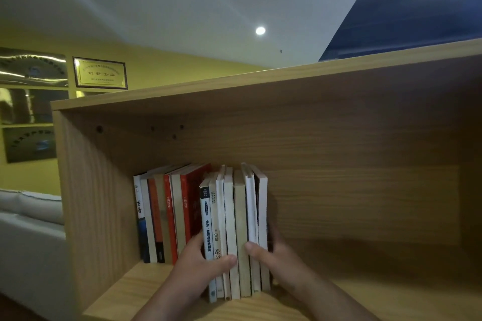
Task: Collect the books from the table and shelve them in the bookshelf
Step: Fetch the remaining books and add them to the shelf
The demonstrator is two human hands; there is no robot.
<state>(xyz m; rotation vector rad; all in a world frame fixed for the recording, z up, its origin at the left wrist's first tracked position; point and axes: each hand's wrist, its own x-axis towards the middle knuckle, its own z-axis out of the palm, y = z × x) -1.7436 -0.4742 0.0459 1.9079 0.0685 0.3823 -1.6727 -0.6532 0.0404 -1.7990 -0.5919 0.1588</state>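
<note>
Standing upright near the front edge of the light wooden shelf board (365, 302), a bundle of cream and white paperback books (234, 216) was held between two bare hands inside the light wooden bookshelf (339, 190). The left hand (198, 266) gripped the bundle from its left side, with the thumb laid across the spines and the fingers (195, 242) curled along the outer cover. The right hand (276, 260) gripped it from the right side, with the thumb pressed on the spines. Its other fingers were hidden behind the last book, so I cannot tell how they lay. Just beside the bundle, on the left, stood a row of red, orange and white books (167, 216), set deeper in the compartment. Outside the bookshelf, a gold plaque in a dark frame (100, 73) hung on the yellow wall (169, 65), above a white sofa (31, 211).
</note>
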